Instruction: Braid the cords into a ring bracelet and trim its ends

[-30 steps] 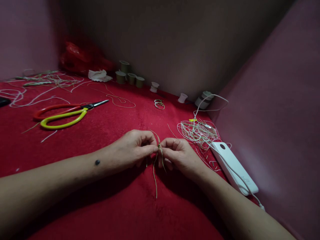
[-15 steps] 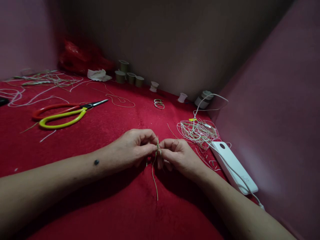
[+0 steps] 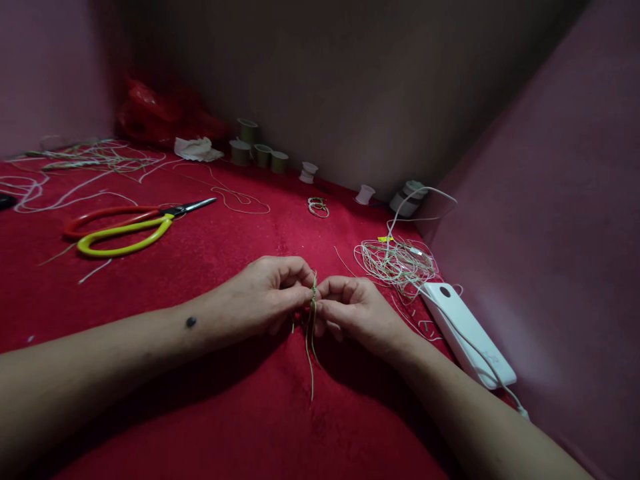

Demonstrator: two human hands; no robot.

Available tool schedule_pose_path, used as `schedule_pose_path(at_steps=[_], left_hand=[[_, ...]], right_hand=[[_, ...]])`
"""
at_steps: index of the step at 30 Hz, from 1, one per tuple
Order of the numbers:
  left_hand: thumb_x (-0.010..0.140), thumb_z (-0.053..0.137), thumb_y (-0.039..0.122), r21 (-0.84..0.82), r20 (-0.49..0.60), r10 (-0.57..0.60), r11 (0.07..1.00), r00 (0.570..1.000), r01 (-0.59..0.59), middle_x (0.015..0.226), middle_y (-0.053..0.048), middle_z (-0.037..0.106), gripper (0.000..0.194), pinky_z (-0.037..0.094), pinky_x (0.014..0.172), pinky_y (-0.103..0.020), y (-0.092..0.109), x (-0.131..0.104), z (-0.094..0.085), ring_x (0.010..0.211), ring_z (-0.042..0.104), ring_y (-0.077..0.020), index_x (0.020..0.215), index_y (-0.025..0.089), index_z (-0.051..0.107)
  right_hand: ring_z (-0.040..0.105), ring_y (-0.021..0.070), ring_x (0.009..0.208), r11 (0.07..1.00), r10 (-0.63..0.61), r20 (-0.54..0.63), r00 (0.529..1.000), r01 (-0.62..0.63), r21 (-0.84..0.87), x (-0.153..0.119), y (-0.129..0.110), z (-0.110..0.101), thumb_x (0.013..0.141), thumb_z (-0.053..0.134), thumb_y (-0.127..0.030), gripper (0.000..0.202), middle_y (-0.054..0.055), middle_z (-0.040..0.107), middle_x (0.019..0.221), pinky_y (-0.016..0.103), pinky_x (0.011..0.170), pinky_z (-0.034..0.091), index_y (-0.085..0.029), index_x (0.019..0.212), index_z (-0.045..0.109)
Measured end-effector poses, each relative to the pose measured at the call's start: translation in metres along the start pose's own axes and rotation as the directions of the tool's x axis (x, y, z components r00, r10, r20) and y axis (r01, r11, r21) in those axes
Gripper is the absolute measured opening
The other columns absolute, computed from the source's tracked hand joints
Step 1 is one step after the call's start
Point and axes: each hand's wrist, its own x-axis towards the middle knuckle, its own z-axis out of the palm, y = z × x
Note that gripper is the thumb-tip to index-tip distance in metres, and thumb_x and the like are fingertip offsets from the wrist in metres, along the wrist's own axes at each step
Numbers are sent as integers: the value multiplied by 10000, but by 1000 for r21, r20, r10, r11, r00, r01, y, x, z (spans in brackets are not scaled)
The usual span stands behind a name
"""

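Between my hands, above the red cloth, is a knotted olive-green cord [image 3: 314,297], its short top end upright and its thin loose ends hanging down. My left hand [image 3: 275,290] pinches the knotted part between thumb and index finger. From the other side my right hand [image 3: 353,307] is closed, thumb and index fingertips meeting at the cord. The exact grip of the right fingertips is too small to make out, and its other fingers are curled partly out of sight.
Scissors [image 3: 125,230] with red and yellow handles lie left. A cord tangle [image 3: 395,263] and a white power bank [image 3: 470,337] with its cable are right. Thread spools [image 3: 240,153], a small cord ring [image 3: 318,207] and a red plastic bag [image 3: 160,110] sit farther back.
The right fingers have shifted slightly at the knot. A second loose end now hangs down beside the long one, where a small loop showed before. The hands stay in nearly the same place.
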Motion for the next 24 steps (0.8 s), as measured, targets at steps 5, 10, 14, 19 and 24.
schedule_pose_path(at_steps=[5, 10, 14, 19, 24], left_hand=[[795, 549, 325, -4, 7, -3, 1000, 1000, 3, 460, 53, 516, 158, 270, 322, -176, 0, 0, 1, 340, 396, -74, 834, 173, 565], [799, 543, 323, -4, 6, 6, 1000, 1000, -6, 473, 51, 522, 154, 275, 325, -171, 0, 1, 1, 346, 402, -71, 827, 173, 566], [796, 538, 311, -14, 9, 15, 1000, 1000, -15, 492, 47, 541, 140, 281, 320, -168, 0, 1, 1, 341, 404, -67, 822, 175, 555], [792, 543, 298, -9, -5, 36, 999, 999, -36, 501, 46, 548, 128, 299, 322, -161, 1, -1, 2, 341, 408, -59, 799, 170, 555], [802, 531, 279, 8, -15, 35, 999, 999, -35, 507, 46, 541, 116, 292, 324, -155, 1, -1, 2, 354, 412, -59, 788, 168, 561]], right_hand=[[423, 47, 382, 1000, -17, 0, 1000, 17, -18, 0, 0, 0, 779, 602, -237, 101, -21, 610, 544, 179, 383, 276, -149, 735, 579], [423, 49, 390, 999, -27, 4, 1000, 27, -28, 0, -1, 0, 784, 586, -228, 106, -22, 603, 546, 183, 394, 293, -151, 713, 574], [420, 50, 390, 998, -32, 10, 999, 32, -54, -1, -1, 0, 789, 562, -206, 95, -27, 597, 532, 182, 398, 292, -155, 708, 560], [418, 49, 389, 998, -25, 8, 1000, 25, -65, -2, -2, 0, 809, 560, -219, 118, -38, 575, 519, 177, 397, 288, -160, 708, 547], [414, 49, 386, 998, -7, -13, 1000, 6, -57, -2, -3, 1, 824, 564, -229, 141, -38, 570, 520, 178, 391, 276, -161, 704, 540]])
